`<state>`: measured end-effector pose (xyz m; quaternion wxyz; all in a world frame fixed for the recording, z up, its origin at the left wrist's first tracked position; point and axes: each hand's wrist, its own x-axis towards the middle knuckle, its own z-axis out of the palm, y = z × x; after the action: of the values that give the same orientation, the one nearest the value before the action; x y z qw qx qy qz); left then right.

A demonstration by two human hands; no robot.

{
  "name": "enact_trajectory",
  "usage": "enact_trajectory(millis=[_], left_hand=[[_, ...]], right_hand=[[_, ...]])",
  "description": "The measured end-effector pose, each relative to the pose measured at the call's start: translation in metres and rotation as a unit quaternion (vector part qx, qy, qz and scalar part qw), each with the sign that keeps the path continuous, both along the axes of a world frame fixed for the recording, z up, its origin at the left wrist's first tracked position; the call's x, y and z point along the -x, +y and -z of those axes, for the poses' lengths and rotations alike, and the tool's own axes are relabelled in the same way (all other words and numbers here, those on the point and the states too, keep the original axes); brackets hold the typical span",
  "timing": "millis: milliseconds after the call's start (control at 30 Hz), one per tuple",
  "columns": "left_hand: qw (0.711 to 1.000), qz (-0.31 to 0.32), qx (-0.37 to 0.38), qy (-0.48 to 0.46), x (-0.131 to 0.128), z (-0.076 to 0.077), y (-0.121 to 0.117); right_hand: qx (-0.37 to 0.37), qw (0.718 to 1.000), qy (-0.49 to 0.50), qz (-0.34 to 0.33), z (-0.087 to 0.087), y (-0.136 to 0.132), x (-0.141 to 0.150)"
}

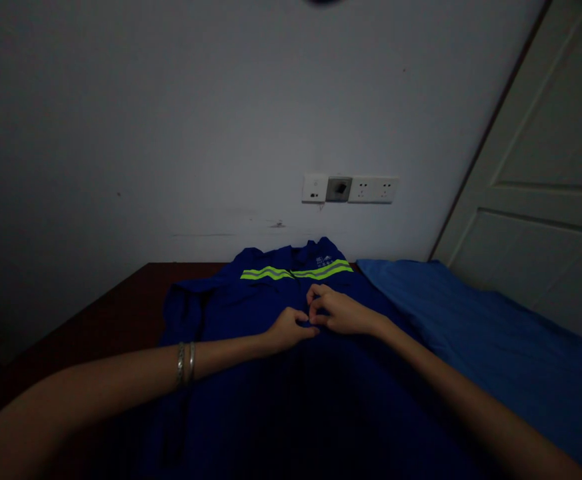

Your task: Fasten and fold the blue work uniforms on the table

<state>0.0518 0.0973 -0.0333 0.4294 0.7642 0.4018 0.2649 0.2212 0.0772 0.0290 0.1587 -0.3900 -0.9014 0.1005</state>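
Observation:
A dark blue work jacket (251, 313) with two bright yellow-green reflective stripes (295, 271) across the chest lies flat on a dark brown table (121, 313), collar toward the wall. My left hand (287, 329) and my right hand (338, 312) meet at the middle of the jacket's front, just below the stripes. Both hands have their fingers curled and pinched on the fabric at the front opening. What exactly sits between the fingertips is too small and dark to tell. Two silver bangles (185, 364) circle my left forearm.
A lighter blue cloth (485, 327) lies spread to the right of the jacket. A grey wall stands close behind the table, with a row of white sockets and a switch (349, 189). A pale panelled door (545, 180) stands at the right. The room is dim.

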Motion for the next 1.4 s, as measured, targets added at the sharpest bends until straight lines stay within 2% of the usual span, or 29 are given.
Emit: enact_trajectory(millis=[367,567,733,867,1000,1133,1267,1400], left_hand=[[0.998,-0.008,0.014,0.055,0.0,0.0,-0.001],[0.999,0.006,-0.011,0.033,0.007,-0.004,-0.004],[0.998,0.051,-0.018,-0.008,0.016,-0.007,-0.005],[0.998,0.058,-0.02,-0.015,0.018,-0.007,-0.003],[0.998,0.053,-0.03,-0.008,0.018,-0.005,-0.003],[0.998,0.062,-0.027,0.0,0.019,-0.003,-0.005],[0.998,0.062,-0.033,0.0,0.021,0.0,-0.004],[0.997,0.062,-0.042,0.0,0.022,0.0,-0.004]], right_hand=[[-0.055,0.997,-0.058,-0.011,-0.004,-0.004,-0.001],[-0.159,0.985,-0.061,-0.026,-0.004,-0.016,0.0],[-0.283,0.955,-0.078,-0.034,0.012,-0.022,-0.001],[-0.385,0.919,-0.078,-0.031,0.032,-0.024,-0.001],[-0.44,0.895,-0.073,-0.019,0.045,-0.026,0.0],[-0.455,0.89,-0.033,-0.006,0.053,-0.026,0.002],[-0.436,0.9,0.004,0.0,0.06,-0.028,0.0],[-0.399,0.916,-0.01,-0.022,0.061,-0.034,-0.008]])
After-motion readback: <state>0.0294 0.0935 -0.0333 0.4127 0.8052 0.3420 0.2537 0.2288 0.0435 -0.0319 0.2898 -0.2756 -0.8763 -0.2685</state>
